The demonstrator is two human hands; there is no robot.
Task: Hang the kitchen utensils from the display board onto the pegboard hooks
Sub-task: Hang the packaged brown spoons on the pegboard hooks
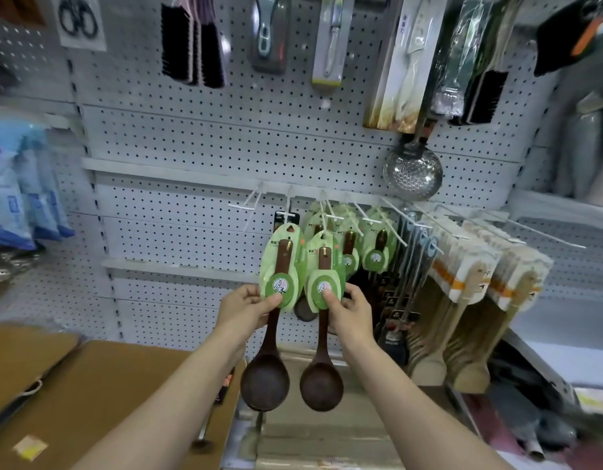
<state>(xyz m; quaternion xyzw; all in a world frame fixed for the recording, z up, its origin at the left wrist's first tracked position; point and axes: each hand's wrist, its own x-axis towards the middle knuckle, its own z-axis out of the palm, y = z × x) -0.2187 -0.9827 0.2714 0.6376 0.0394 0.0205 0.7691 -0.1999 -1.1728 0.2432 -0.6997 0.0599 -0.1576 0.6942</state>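
Two dark wooden ladles on green backing cards are held up side by side in front of the white pegboard (191, 137). The left ladle (271, 313) is pinched at its green card by the left hand (240, 308), the thumb laid on the round label and the fingers curled behind. The right ladle (322, 320) is pinched the same way by the right hand (349, 312), thumb on the label of its card. Both bowls hang below the hands, the left bowl just beside the right one, apart from it. The top of the left card is seen just under a white hook (288, 213), above the left hand; whether the card is already on the hook cannot be told. Behind and to the right of the right hand, more carded ladles (374, 245) are hung on neighbouring hooks. Further right of that hand, packs of pale wooden spatulas (463, 283) are hung in rows. Above the right hand, a steel skimmer (412, 173) is hung against the board. Below the left forearm, a brown cardboard sheet (100, 395) is seen lying flat.
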